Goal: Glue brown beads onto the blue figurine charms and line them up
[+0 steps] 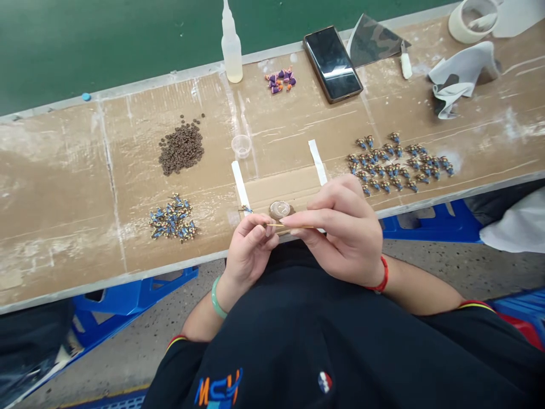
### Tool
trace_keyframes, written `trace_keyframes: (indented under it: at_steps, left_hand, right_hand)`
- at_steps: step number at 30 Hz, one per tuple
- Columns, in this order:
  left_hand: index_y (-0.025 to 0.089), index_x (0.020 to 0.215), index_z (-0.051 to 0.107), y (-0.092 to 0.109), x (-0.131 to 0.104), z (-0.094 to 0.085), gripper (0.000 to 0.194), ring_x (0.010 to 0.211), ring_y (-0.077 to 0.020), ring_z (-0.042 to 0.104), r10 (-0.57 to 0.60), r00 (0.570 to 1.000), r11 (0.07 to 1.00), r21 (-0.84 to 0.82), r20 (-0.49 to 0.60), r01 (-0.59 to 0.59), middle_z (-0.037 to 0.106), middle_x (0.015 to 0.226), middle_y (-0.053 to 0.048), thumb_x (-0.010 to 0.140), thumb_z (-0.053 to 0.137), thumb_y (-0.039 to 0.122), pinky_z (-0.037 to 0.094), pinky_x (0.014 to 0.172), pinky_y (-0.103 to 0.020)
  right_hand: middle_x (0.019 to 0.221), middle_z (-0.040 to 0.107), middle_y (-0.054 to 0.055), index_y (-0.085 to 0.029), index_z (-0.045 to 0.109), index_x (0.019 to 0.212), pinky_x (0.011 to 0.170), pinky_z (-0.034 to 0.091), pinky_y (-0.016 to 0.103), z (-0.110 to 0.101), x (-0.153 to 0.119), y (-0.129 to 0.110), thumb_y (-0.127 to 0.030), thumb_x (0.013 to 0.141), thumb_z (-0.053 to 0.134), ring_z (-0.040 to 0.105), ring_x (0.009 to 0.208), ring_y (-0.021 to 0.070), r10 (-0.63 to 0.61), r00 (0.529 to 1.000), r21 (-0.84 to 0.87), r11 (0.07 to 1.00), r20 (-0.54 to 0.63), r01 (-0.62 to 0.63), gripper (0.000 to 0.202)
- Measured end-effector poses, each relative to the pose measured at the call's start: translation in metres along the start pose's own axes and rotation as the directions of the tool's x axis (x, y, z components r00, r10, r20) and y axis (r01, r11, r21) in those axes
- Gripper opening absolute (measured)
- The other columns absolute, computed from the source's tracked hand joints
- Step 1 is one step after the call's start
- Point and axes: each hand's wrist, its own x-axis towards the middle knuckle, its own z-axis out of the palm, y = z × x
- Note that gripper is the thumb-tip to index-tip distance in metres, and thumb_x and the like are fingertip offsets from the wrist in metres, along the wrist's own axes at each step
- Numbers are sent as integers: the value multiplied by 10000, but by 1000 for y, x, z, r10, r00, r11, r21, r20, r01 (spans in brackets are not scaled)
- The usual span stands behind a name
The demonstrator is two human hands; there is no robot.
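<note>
My left hand is closed in a pinch on a small brown disc. Just beyond its fingers shows a tiny blue and gold figurine; I cannot tell whether it is touched. Between thumb and fingers, my right hand grips a thin wooden stick, whose tip reaches the brown disc. Behind the fingertips a small round dish with a clear, shiny substance sits on a cardboard piece. Several more blue and gold figurines lie heaped on the left and spread out on the right.
A pile of brown discs lies at the left, near a clear plastic cup. Along the back are a squeeze bottle, purple and orange pieces, a phone, a white-handled blade, a tape roll and crumpled white sheeting.
</note>
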Motion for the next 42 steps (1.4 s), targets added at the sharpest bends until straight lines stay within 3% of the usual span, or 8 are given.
trace_keyframes:
  at_steps: [19,23,29,42]
  left_hand:
    - [202,738,728,-1,0,2,308,570,-53,365,13,999,1000,-1,34,-13,481,663,39,614,952,373,357,515,-157]
    - [202,722,715,-2,0,2,298,577,-71,342,-13,999,999,-41,44,15,404,628,45,625,946,364,349,498,-153]
    - [199,716,703,-4,2,0,240,545,-66,249,-52,985,982,-174,163,80,316,626,56,701,908,324,307,458,-124]
    - [209,719,694,-4,4,-3,245,564,-89,210,-59,985,981,-172,163,87,312,634,47,698,907,328,269,449,-142]
  right_hand:
    - [767,586,3,-246,704,1003,717,432,348,0,-2,-1,-166,933,661,522,758,160,-30,1000,-32,999,7,30,114]
    - [746,552,6,-258,702,999,704,422,347,-2,-2,-1,-183,953,637,515,745,166,0,1000,-34,999,-31,-1,109]
    - [745,550,8,-226,699,932,719,409,343,-4,-4,2,-221,966,635,525,737,161,65,990,-55,996,-128,-72,72]
    - [794,588,10,-216,685,953,775,424,347,-6,-10,10,-139,945,621,523,775,162,132,991,-32,991,-32,-133,100]
